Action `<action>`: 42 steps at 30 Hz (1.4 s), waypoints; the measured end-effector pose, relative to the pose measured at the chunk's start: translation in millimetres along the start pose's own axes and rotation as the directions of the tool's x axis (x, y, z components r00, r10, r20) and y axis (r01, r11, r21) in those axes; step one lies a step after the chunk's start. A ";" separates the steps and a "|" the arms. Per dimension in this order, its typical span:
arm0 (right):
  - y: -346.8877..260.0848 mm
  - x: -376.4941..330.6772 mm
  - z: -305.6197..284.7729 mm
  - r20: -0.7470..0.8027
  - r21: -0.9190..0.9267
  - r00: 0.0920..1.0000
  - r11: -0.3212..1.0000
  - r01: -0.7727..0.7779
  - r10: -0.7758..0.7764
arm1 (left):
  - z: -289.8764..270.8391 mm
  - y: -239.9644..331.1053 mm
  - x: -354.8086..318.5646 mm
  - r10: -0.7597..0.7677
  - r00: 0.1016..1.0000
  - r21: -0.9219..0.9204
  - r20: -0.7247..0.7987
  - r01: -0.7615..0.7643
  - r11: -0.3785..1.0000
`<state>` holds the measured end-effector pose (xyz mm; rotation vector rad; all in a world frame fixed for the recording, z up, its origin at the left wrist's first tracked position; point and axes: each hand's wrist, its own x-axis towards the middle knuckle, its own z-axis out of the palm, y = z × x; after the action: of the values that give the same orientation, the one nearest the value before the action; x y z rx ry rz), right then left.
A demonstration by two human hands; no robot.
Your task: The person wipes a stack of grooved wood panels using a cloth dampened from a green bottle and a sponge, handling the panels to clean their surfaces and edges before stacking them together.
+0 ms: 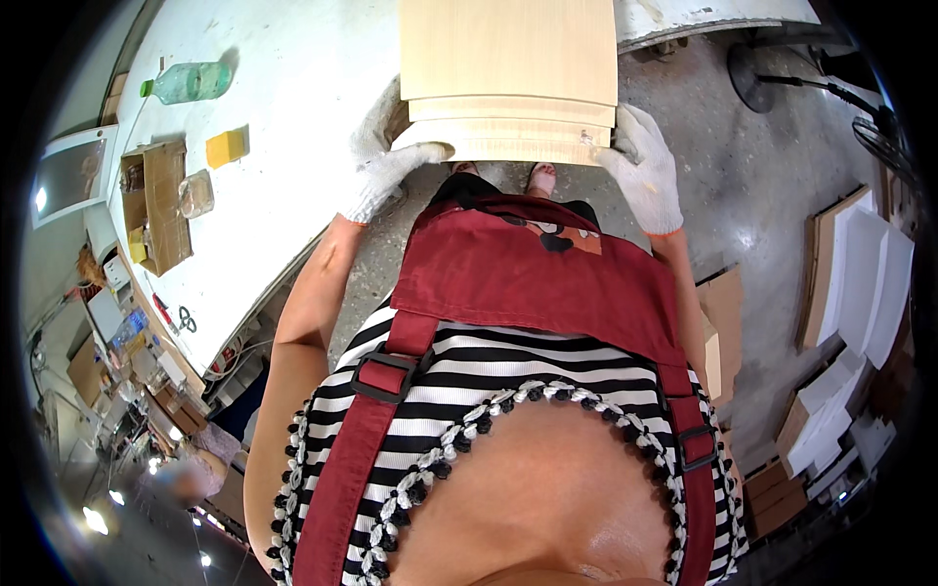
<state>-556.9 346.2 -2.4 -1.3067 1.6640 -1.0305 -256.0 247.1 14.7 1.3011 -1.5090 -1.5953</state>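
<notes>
The wooden boards (508, 78) run off the top edge, far ends unseen.

One head-worn fisheye view, straight down over the chest, close above worktable (293, 88) edge and floor (762, 186).

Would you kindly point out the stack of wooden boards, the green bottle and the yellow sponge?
stack of wooden boards (508, 59), head view, top board's face.
green bottle (191, 82), head view, its body.
yellow sponge (226, 147), head view, its top face.
</notes>
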 end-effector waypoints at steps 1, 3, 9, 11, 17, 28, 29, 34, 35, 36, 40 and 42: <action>-1.8 -1.9 -1.9 0.041 0.016 0.999 1.000 -0.016 0.015 | -2.6 -2.8 -0.7 0.001 1.000 0.001 -0.001 -0.001 1.000; -6.0 -6.8 -1.4 0.082 0.032 0.996 0.999 -0.031 0.029 | -6.5 -9.4 -3.0 0.109 0.990 -0.019 0.088 -0.107 0.994; -5.5 -10.9 6.2 0.052 -0.157 0.995 0.983 0.096 -0.089 | -5.0 -22.3 -5.6 0.067 0.995 0.082 0.076 -0.073 0.994; -7.7 -10.2 4.6 0.057 -0.133 0.997 0.989 0.059 -0.052 | -3.6 -26.7 -4.5 0.066 0.995 0.063 0.069 -0.071 0.996; -4.1 -8.4 2.7 0.077 -0.119 0.995 0.991 0.068 -0.059 | -4.6 -27.7 -2.5 0.063 0.997 0.119 0.048 -0.068 0.991; 2.3 5.0 4.6 0.052 -0.207 0.995 0.974 0.097 -0.088 | -1.1 -22.0 2.7 0.048 0.999 0.040 0.009 -0.048 0.998; 4.7 5.9 4.7 0.040 -0.205 0.995 0.974 0.093 -0.086 | 1.8 -16.3 2.0 0.040 0.999 0.044 -0.006 -0.040 0.998; 2.7 8.0 4.2 0.029 -0.178 0.999 0.983 0.044 -0.039 | 4.6 -8.6 2.6 0.036 0.999 0.053 -0.029 -0.034 0.998; 1.6 8.8 5.3 0.027 -0.167 0.999 0.985 0.046 -0.042 | 3.2 -12.1 3.2 0.038 0.998 0.051 -0.040 -0.036 0.998; 1.3 8.9 5.7 0.021 -0.157 0.999 0.987 0.046 -0.044 | 3.4 -12.3 4.1 0.042 0.998 0.049 -0.045 -0.039 0.998; 5.1 10.0 6.9 0.011 -0.189 1.000 0.982 0.018 -0.016 | 2.4 -8.0 4.7 0.033 0.998 0.187 -0.045 -0.024 0.982; 4.3 9.7 7.5 0.021 -0.181 1.000 0.983 -0.005 0.009 | 1.4 -10.2 4.6 0.044 0.998 0.122 -0.041 -0.038 0.992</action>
<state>-553.3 336.4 -10.0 -1.4222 1.7776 -0.8735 -256.8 245.5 3.6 1.3530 -1.6165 -1.4598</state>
